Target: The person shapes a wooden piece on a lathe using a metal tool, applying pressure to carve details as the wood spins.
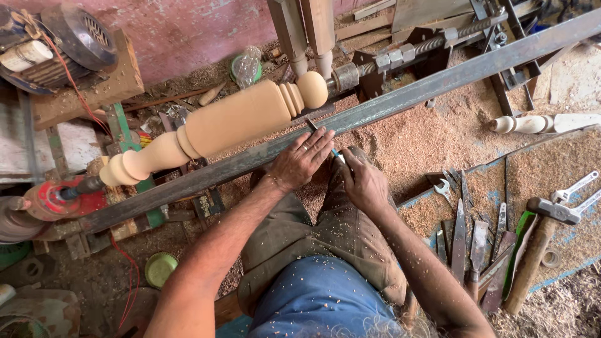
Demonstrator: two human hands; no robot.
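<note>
Sawdust-covered floor holds chisels (pixel 471 241); both hands, left hand (pixel 300 159) and right hand (pixel 363 181), grip a tool (pixel 322 139) on steel rail (pixel 388 100) before spindle (pixel 219 125).

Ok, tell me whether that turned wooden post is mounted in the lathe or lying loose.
Mounted. The turned wooden post spans between the red drive end and the metal tailstock, raised above the steel rail.

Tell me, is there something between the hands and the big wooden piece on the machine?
Yes. A long metal bar runs across between both hands and the turned wooden piece. The left hand rests against it, steadying a thin tool with the right hand.
</note>
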